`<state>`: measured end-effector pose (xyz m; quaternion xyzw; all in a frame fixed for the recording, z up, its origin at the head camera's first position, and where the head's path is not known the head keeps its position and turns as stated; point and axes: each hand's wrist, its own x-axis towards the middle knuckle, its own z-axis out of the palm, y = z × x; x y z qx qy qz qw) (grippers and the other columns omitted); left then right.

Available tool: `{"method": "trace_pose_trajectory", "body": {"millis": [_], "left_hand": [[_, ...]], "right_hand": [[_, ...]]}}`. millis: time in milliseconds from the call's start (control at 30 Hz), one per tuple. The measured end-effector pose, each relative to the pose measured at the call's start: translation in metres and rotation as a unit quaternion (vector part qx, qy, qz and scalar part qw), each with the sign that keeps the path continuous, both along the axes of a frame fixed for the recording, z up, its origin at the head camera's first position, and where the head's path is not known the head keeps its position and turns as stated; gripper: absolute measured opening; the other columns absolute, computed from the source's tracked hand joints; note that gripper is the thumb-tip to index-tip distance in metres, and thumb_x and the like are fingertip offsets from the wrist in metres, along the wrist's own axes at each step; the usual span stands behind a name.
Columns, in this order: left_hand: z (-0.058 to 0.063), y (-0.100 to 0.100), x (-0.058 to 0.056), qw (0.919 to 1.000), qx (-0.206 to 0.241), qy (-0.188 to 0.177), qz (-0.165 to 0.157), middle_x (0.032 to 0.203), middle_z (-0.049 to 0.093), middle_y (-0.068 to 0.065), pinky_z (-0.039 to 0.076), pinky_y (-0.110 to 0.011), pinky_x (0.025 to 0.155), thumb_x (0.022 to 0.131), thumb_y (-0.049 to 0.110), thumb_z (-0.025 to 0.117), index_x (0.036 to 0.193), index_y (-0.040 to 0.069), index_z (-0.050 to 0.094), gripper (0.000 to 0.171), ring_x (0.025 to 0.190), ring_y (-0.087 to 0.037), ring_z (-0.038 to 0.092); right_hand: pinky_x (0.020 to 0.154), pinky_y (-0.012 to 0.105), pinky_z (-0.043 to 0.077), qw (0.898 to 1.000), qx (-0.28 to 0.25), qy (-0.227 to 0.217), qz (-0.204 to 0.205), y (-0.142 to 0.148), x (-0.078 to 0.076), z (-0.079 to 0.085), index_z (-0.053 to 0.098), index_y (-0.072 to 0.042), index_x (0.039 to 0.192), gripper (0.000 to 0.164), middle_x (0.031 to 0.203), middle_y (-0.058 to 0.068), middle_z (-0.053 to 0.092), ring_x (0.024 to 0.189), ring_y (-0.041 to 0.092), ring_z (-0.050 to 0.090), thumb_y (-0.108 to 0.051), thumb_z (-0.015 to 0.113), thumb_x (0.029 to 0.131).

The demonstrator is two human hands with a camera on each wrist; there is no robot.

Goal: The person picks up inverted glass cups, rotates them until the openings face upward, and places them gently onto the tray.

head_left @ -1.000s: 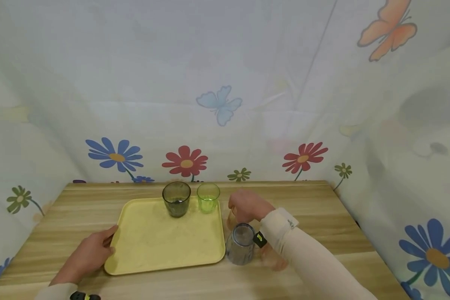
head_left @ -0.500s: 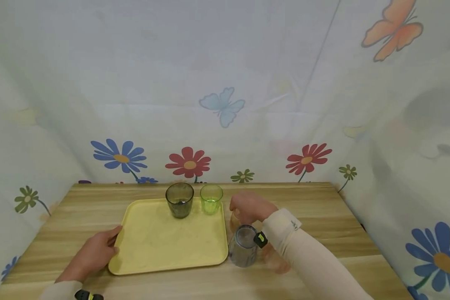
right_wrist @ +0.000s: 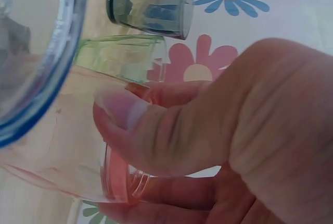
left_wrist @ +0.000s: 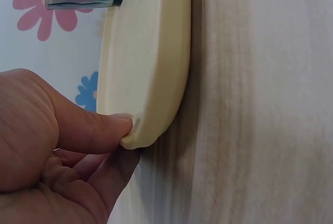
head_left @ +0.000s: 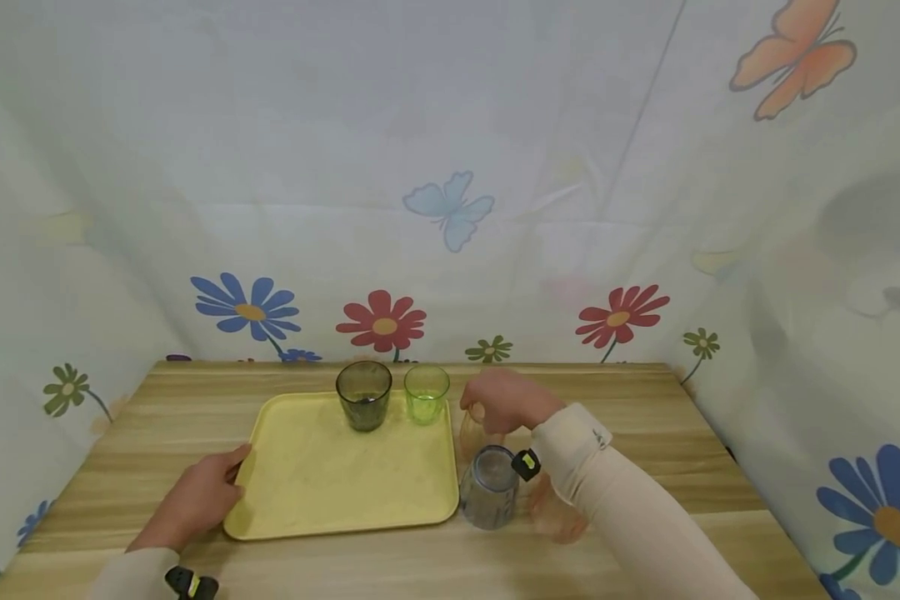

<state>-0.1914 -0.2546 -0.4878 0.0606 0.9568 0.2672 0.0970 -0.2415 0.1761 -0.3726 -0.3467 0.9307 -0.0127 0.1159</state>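
Note:
My left hand (head_left: 202, 496) pinches the left edge of a yellow tray (head_left: 345, 492) between thumb and fingers; the left wrist view shows the thumb on top of the rim. On the tray's back part stand a dark grey glass (head_left: 364, 400) and a smaller green glass (head_left: 426, 397), both upright. Past the tray's right edge, my right hand (head_left: 510, 400) grips a pale orange glass (head_left: 476, 437) from above. In the right wrist view, its thumb and fingers are round the thick base of this upside-down glass. My palm hides part of it.
A bluish upside-down glass (head_left: 490, 496) stands close to the tray's right front corner. Beside it is a pinkish glass (head_left: 555, 512), partly hidden by my right wrist. The wooden table (head_left: 645, 525) meets flower-printed cloth at its back and sides.
The head view has shifted slightly, moving the scene to the right. More of the orange glass shows below my right hand. Both hands keep their holds.

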Motion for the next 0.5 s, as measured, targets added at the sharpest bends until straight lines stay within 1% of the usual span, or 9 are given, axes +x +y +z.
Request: {"method": "trace_pose_trajectory", "body": {"millis": [67, 100, 167, 200, 233, 367, 433, 500], "left_hand": [[-0.001, 0.001, -0.001, 1.0, 0.0, -0.003, 0.002, 0.144, 0.051, -0.04, 0.052, -0.058, 0.103, 0.089, -0.003, 0.062, 0.148, -0.018, 0.04, 0.065, 0.135, -0.053, 0.052], [-0.002, 0.001, -0.001, 1.0, 0.0, -0.004, 0.002, 0.144, 0.051, -0.04, 0.052, -0.058, 0.103, 0.089, -0.003, 0.062, 0.148, -0.018, 0.04, 0.065, 0.136, -0.054, 0.052], [-0.004, -0.001, -0.002, 1.0, -0.001, -0.007, 0.002, 0.144, 0.05, -0.04, 0.052, -0.058, 0.102, 0.089, -0.003, 0.062, 0.148, -0.018, 0.04, 0.065, 0.135, -0.055, 0.051], [-0.004, -0.001, -0.002, 1.0, -0.002, -0.009, 0.002, 0.144, 0.05, -0.04, 0.052, -0.058, 0.102, 0.089, -0.002, 0.062, 0.148, -0.018, 0.04, 0.065, 0.135, -0.055, 0.051], [-0.005, -0.002, -0.002, 0.9999, -0.004, -0.009, 0.002, 0.144, 0.05, -0.04, 0.052, -0.059, 0.102, 0.089, -0.002, 0.062, 0.148, -0.018, 0.04, 0.065, 0.135, -0.055, 0.051], [-0.006, -0.003, -0.003, 1.0, -0.003, -0.009, 0.0, 0.144, 0.051, -0.04, 0.052, -0.06, 0.103, 0.089, -0.002, 0.061, 0.149, -0.018, 0.039, 0.065, 0.135, -0.054, 0.051], [-0.006, -0.002, -0.004, 1.0, -0.001, -0.007, 0.0, 0.143, 0.052, -0.039, 0.051, -0.06, 0.104, 0.089, -0.002, 0.062, 0.149, -0.018, 0.039, 0.066, 0.135, -0.054, 0.052], [-0.006, -0.001, -0.005, 0.9999, -0.002, -0.01, 0.001, 0.144, 0.052, -0.039, 0.052, -0.06, 0.103, 0.09, -0.001, 0.063, 0.149, -0.018, 0.039, 0.066, 0.135, -0.054, 0.052]], "right_hand": [[0.058, 0.028, 0.028, 1.0, -0.003, 0.007, 0.004, 0.001, 0.001, 0.003, 0.064, -0.01, 0.073, 0.028, 0.067, -0.006, 0.044, 0.063, 0.012, 0.031, 0.017, 0.056, 0.074], [0.059, 0.028, 0.029, 1.0, -0.003, 0.008, 0.006, 0.002, 0.002, 0.005, 0.068, -0.009, 0.077, 0.028, 0.069, -0.004, 0.05, 0.064, 0.012, 0.033, 0.017, 0.055, 0.075], [0.063, 0.027, 0.037, 1.0, -0.002, 0.008, 0.004, 0.002, 0.003, 0.008, 0.078, -0.009, 0.092, 0.036, 0.083, -0.003, 0.067, 0.07, 0.01, 0.041, 0.016, 0.057, 0.075], [0.065, 0.028, 0.039, 1.0, -0.003, 0.008, 0.005, 0.001, 0.004, 0.009, 0.08, -0.009, 0.099, 0.04, 0.09, -0.001, 0.072, 0.072, 0.011, 0.044, 0.015, 0.058, 0.076], [0.067, 0.028, 0.04, 1.0, -0.002, 0.008, 0.007, 0.001, 0.004, 0.01, 0.081, -0.01, 0.102, 0.042, 0.094, 0.0, 0.074, 0.074, 0.012, 0.045, 0.015, 0.058, 0.076], [0.067, 0.03, 0.041, 1.0, -0.011, 0.007, 0.009, 0.0, 0.005, 0.016, 0.081, -0.008, 0.103, 0.042, 0.093, 0.004, 0.074, 0.073, 0.014, 0.046, 0.015, 0.057, 0.078], [0.069, 0.03, 0.044, 1.0, -0.016, 0.012, 0.009, -0.001, 0.006, 0.019, 0.081, -0.009, 0.105, 0.041, 0.096, 0.005, 0.076, 0.074, 0.016, 0.052, 0.013, 0.058, 0.081], [0.072, 0.031, 0.05, 1.0, -0.019, 0.016, 0.008, -0.001, 0.007, 0.022, 0.082, -0.01, 0.11, 0.04, 0.105, 0.007, 0.079, 0.078, 0.018, 0.059, 0.011, 0.059, 0.084]]}}
